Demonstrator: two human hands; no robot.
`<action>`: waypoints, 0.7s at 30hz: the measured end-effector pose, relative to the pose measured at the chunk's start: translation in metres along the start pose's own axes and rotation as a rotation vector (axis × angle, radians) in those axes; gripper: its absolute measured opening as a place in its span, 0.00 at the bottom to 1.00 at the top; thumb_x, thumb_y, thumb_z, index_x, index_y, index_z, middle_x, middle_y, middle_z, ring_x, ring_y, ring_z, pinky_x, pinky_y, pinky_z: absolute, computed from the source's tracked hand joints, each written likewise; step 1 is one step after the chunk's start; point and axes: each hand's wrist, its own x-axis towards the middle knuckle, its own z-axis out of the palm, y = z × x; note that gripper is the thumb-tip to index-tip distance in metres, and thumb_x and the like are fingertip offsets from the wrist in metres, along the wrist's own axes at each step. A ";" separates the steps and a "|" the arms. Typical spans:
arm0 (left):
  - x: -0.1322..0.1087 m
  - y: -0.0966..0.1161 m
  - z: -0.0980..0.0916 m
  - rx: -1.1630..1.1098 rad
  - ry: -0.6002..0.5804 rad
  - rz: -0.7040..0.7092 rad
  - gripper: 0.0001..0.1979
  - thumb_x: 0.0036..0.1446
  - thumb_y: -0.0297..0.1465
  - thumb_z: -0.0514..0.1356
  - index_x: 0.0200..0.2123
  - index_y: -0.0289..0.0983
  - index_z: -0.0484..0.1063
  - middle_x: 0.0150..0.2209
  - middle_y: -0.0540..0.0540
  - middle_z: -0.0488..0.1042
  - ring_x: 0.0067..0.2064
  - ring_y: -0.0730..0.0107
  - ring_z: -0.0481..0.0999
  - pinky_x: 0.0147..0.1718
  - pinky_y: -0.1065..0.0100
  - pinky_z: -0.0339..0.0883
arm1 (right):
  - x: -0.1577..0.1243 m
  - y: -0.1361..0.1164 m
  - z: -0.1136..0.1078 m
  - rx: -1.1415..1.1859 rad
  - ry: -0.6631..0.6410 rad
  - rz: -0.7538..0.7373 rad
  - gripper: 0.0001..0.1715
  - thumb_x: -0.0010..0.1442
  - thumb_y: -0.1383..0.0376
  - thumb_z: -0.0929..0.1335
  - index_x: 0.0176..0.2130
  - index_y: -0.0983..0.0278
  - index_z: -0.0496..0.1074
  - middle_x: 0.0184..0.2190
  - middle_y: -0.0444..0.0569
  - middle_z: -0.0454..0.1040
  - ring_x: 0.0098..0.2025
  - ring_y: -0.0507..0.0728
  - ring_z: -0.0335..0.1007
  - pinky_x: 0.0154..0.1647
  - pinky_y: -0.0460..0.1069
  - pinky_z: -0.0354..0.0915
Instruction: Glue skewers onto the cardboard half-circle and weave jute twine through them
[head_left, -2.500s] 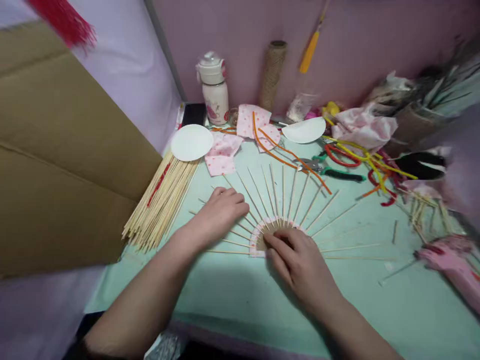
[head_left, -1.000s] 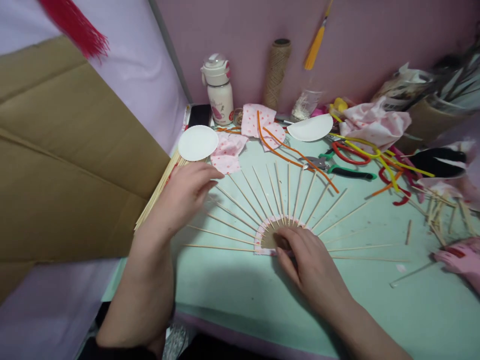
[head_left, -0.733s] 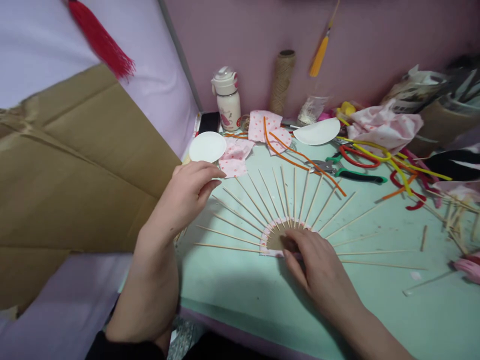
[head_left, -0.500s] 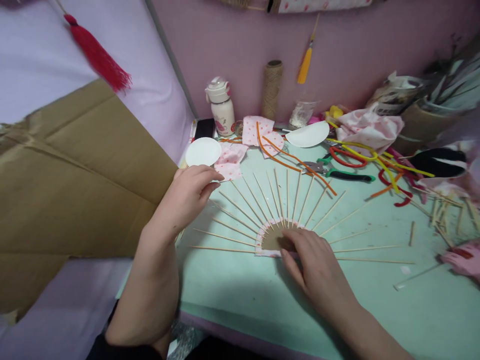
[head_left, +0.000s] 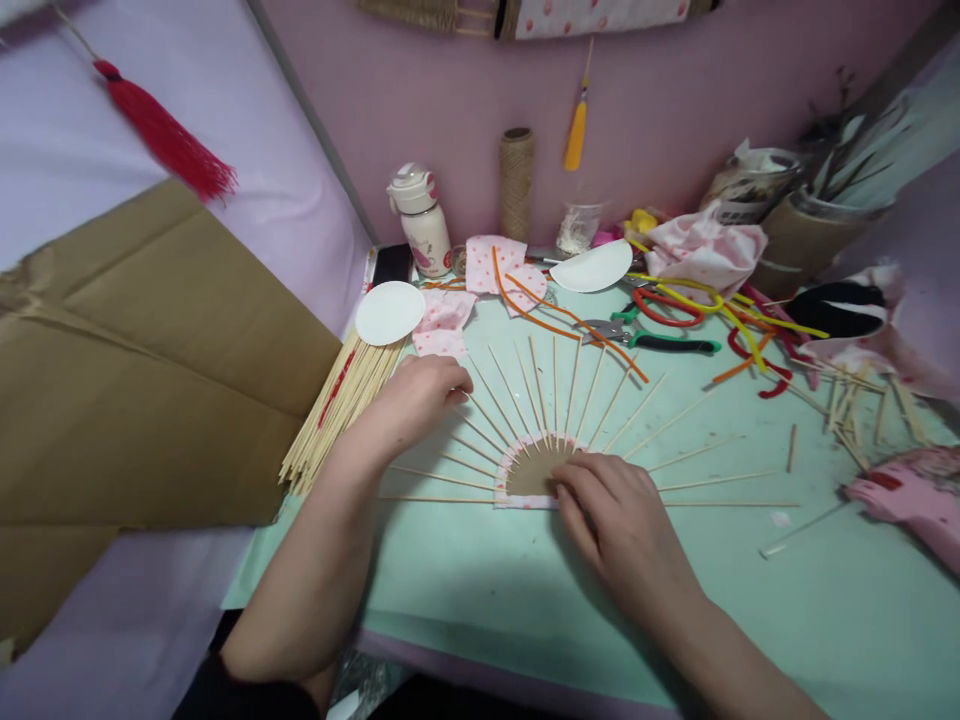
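A half-circle of brown cardboard (head_left: pixel 534 474), edged with pink dotted cloth, lies on the table, and thin wooden sticks (head_left: pixel 556 385) fan out from its curved edge. My right hand (head_left: pixel 611 505) covers its right part, fingers together and curled against the cardboard; the fingertips are partly hidden. Over the fan's left side is my left hand (head_left: pixel 426 400), its fingers closed at the outer end of one stick. A thick bundle of similar sticks (head_left: pixel 349 400) lies left of that hand, with a white paper disc (head_left: pixel 390 313) at its far end.
A large cardboard sheet (head_left: pixel 165 370) leans at the left. Toward the back stand a white bottle (head_left: pixel 422 225) and a twine spool (head_left: pixel 516 185). Green-handled pliers (head_left: pixel 660 342), pipe cleaners (head_left: pixel 739 325) and cut stick pieces lie right. A pink glue gun (head_left: pixel 911 495) rests at the right edge.
My left hand has come down and right from near the pink cloth to the stick ends, its fingers closing. The stick bundle now shows. My right hand stays on the cardboard; the view has shifted slightly.
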 end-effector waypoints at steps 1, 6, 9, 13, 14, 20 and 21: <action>0.002 0.002 0.003 0.002 -0.017 0.011 0.08 0.58 0.26 0.56 0.34 0.36 0.76 0.35 0.45 0.77 0.38 0.64 0.74 0.40 0.64 0.62 | 0.000 0.000 0.000 -0.001 -0.003 0.001 0.10 0.64 0.68 0.61 0.39 0.64 0.71 0.36 0.51 0.73 0.40 0.58 0.67 0.40 0.52 0.58; 0.009 0.008 0.015 0.092 -0.069 0.035 0.09 0.58 0.25 0.55 0.36 0.36 0.76 0.35 0.44 0.75 0.39 0.63 0.72 0.39 0.64 0.61 | 0.000 0.000 -0.002 0.001 -0.006 -0.003 0.10 0.64 0.68 0.61 0.38 0.64 0.72 0.36 0.51 0.73 0.40 0.57 0.67 0.40 0.52 0.58; 0.013 0.012 0.017 0.151 -0.088 0.073 0.09 0.57 0.24 0.55 0.37 0.35 0.75 0.36 0.43 0.74 0.38 0.64 0.71 0.37 0.65 0.60 | 0.000 0.000 -0.003 0.014 -0.004 0.003 0.10 0.64 0.68 0.61 0.38 0.64 0.72 0.36 0.51 0.73 0.40 0.57 0.67 0.41 0.53 0.58; 0.020 0.015 0.018 0.167 -0.142 0.154 0.08 0.59 0.24 0.55 0.35 0.35 0.74 0.35 0.44 0.72 0.39 0.64 0.70 0.36 0.66 0.59 | 0.000 -0.001 -0.004 0.027 -0.010 0.008 0.10 0.65 0.68 0.61 0.38 0.64 0.72 0.36 0.50 0.73 0.40 0.57 0.68 0.41 0.53 0.58; 0.021 0.015 0.017 0.171 -0.161 0.166 0.08 0.59 0.24 0.54 0.35 0.35 0.75 0.35 0.44 0.72 0.39 0.64 0.70 0.35 0.66 0.59 | 0.000 -0.001 -0.006 0.029 -0.006 0.007 0.10 0.65 0.68 0.61 0.38 0.64 0.72 0.35 0.50 0.74 0.40 0.57 0.68 0.41 0.53 0.58; 0.026 0.015 0.017 0.281 -0.226 0.252 0.09 0.59 0.24 0.53 0.33 0.35 0.74 0.33 0.44 0.71 0.38 0.63 0.69 0.33 0.65 0.58 | -0.010 0.007 -0.027 0.002 0.097 0.007 0.09 0.64 0.66 0.62 0.40 0.63 0.71 0.36 0.51 0.75 0.40 0.58 0.69 0.42 0.54 0.60; 0.026 0.016 0.018 0.301 -0.231 0.270 0.09 0.59 0.24 0.53 0.33 0.35 0.73 0.33 0.44 0.71 0.38 0.63 0.69 0.33 0.65 0.58 | -0.013 0.010 -0.032 -0.009 0.111 0.013 0.08 0.64 0.66 0.62 0.41 0.63 0.70 0.37 0.51 0.75 0.40 0.58 0.70 0.42 0.54 0.60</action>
